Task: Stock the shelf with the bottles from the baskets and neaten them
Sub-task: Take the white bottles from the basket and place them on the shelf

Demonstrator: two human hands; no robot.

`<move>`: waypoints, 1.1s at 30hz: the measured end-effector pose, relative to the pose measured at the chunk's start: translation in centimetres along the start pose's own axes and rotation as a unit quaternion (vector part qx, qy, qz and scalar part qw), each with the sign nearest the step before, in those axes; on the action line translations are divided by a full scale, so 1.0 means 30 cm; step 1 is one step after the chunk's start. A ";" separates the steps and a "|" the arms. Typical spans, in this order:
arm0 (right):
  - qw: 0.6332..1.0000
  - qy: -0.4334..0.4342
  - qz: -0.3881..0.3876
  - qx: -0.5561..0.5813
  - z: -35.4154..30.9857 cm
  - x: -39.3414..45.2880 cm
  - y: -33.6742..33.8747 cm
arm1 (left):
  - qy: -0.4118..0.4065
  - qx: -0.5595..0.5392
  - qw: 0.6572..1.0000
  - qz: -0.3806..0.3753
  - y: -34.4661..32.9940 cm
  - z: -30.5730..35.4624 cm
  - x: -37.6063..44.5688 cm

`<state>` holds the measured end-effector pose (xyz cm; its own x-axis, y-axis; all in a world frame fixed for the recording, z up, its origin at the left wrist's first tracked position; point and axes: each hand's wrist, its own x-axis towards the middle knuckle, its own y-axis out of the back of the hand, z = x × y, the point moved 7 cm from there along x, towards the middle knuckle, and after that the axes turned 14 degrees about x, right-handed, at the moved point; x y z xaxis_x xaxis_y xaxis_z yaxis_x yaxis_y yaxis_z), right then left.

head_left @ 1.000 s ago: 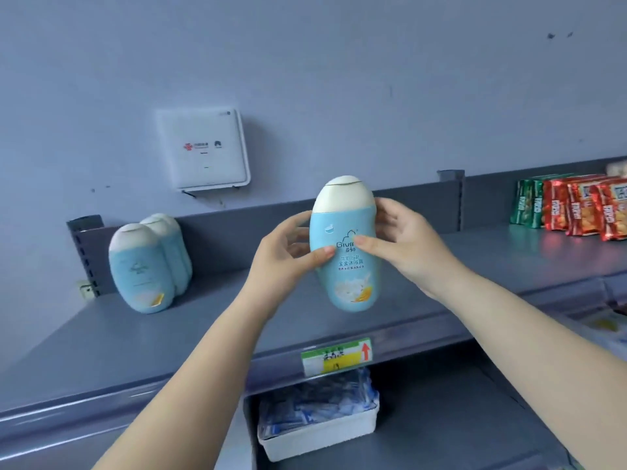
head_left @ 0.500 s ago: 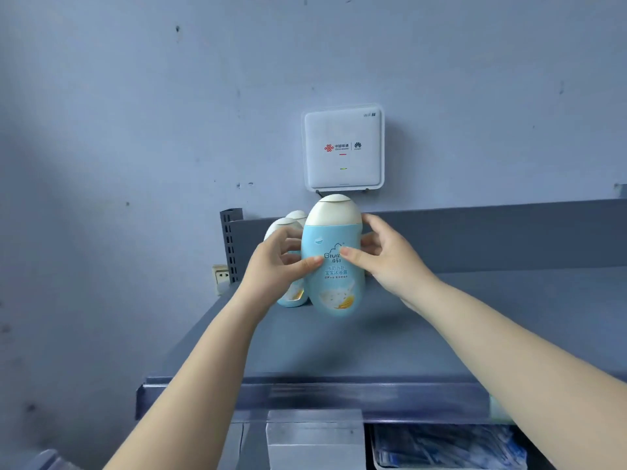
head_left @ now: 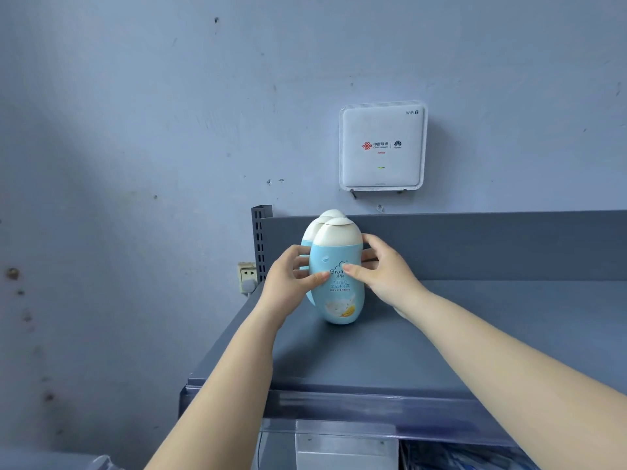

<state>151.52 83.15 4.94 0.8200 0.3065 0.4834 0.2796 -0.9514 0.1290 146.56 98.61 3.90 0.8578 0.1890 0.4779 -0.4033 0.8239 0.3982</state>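
Observation:
A light blue bottle with a cream cap (head_left: 337,293) stands upright at the far left end of the grey shelf (head_left: 424,351). My left hand (head_left: 288,283) grips its left side and my right hand (head_left: 383,273) grips its right side, thumbs on the label. Directly behind it stand two more bottles of the same kind (head_left: 314,232), mostly hidden, close to the shelf's back panel. No basket is in view.
The shelf's back panel (head_left: 475,245) runs along the wall, with a slotted upright (head_left: 259,242) at its left end. A white wifi box (head_left: 382,147) hangs on the wall above. A wall socket (head_left: 247,278) sits left of the shelf. A lower shelf level shows below.
Both hands carried the bottle left along the shelf and set it down in front of the two standing bottles. My view swung left, away from the snack packets.

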 end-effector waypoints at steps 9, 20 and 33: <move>0.999 -0.002 0.007 -0.033 0.018 0.015 -0.025 | 0.016 0.055 0.998 0.041 0.026 -0.029 0.004; 0.998 -0.005 0.001 -0.059 -0.029 -0.006 -0.014 | 0.018 0.083 0.995 0.052 0.021 -0.010 -0.014; 0.817 0.117 0.045 -0.563 -0.267 -0.242 0.388 | -0.239 0.427 0.868 0.077 -0.298 0.461 -0.086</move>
<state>144.83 69.61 9.87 0.6573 0.3443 0.6704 -0.5219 -0.4338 0.7345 143.55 83.37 9.92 0.6249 -0.1500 0.7662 -0.7659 0.0722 0.6389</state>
